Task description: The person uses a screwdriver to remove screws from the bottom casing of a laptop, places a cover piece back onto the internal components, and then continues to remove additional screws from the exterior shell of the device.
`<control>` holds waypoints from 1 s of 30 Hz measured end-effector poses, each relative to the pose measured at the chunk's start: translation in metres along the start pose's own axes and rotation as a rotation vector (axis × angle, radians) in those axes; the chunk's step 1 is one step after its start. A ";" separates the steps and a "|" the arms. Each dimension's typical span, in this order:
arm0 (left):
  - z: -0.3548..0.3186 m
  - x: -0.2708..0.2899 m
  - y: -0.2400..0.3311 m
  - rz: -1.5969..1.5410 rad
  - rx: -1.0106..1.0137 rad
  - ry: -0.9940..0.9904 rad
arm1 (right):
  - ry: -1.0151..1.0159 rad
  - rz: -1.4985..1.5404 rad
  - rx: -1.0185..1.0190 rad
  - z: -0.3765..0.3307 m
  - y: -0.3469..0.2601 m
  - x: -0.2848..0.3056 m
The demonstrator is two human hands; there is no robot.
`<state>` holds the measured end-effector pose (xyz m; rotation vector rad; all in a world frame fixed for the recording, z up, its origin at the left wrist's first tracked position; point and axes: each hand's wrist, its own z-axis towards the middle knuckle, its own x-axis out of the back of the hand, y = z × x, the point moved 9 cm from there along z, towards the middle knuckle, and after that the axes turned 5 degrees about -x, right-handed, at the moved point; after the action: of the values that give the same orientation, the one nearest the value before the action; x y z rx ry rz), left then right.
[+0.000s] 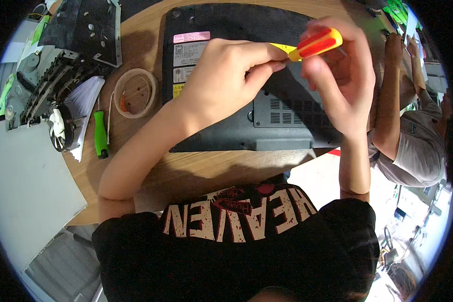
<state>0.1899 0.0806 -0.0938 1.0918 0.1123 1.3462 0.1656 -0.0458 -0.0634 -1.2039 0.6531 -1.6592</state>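
Observation:
A screwdriver with a red and yellow handle (318,44) stands tilted over the underside of a black laptop (226,123). My left hand (231,68) reaches across the laptop, thumb and forefinger pinched at the lower end of the screwdriver. Those fingers cover its shaft and tip, so whether it sits on a screw is hidden. Around the handle, the thumb and fingers of my right hand (355,70) are loosely curled, one on each side. The laptop lies bottom up, with labels along its left part and a vented cover (292,111) nearer me.
Left of the laptop lie a tape roll (136,93), a green-handled tool (100,135), folded white paper (88,95) and a small fan (59,127). A dark panel with metal edges (80,30) stands at the far left. Another person's arm (389,95) rests at the right.

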 end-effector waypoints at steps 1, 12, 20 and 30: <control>-0.002 -0.003 -0.002 0.003 0.042 -0.056 | 0.001 0.000 -0.005 0.001 0.000 0.000; -0.072 -0.030 0.025 0.302 -0.032 -0.330 | 0.115 0.038 0.243 0.010 -0.015 0.066; -0.082 -0.042 0.029 0.442 0.014 -0.402 | 0.151 0.228 0.172 0.019 -0.006 0.063; -0.098 -0.046 0.019 0.496 -0.082 -0.394 | 0.163 0.248 0.118 0.049 -0.015 0.013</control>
<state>0.1009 0.0953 -0.1558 1.3461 -0.5299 1.5206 0.2042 -0.0467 -0.0269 -0.8720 0.7617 -1.5721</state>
